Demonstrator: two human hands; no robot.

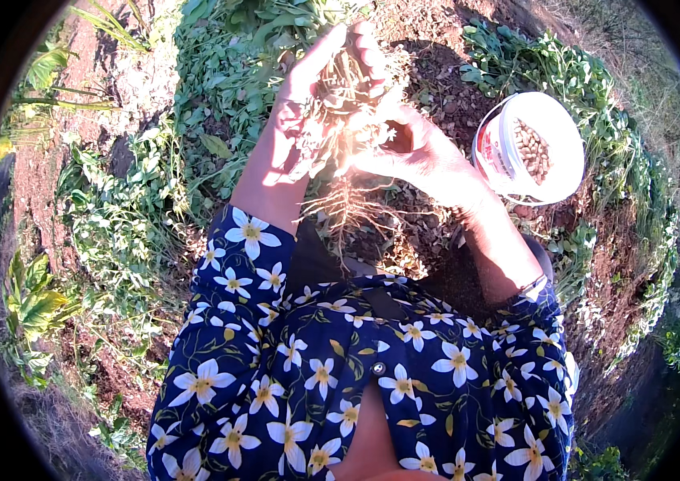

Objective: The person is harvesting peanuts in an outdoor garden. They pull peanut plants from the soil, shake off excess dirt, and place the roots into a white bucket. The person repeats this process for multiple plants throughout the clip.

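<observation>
A bunch of uprooted peanut plants (346,90) is held up before me, leaves pointing away and roots towards my body. My left hand (316,72) wraps around the stems from the left, its fingers curled over them. Thumb and fingers of my right hand (418,147) pinch at the base of the bunch, just above the thin branching roots (346,207). Glare washes out this spot, so what exactly the right fingertips grip is hard to see. To the right, a white plastic bucket (490,150) leans towards me with picked peanuts (532,150) inside.
Pulled green plants (213,114) lie heaped on the left, with more along the right (604,102). Reddish soil (442,78) strewn with dry leaf bits shows between them. Broad-leaved plants (36,300) stand at the far left. Dry grass (634,54) borders the upper right.
</observation>
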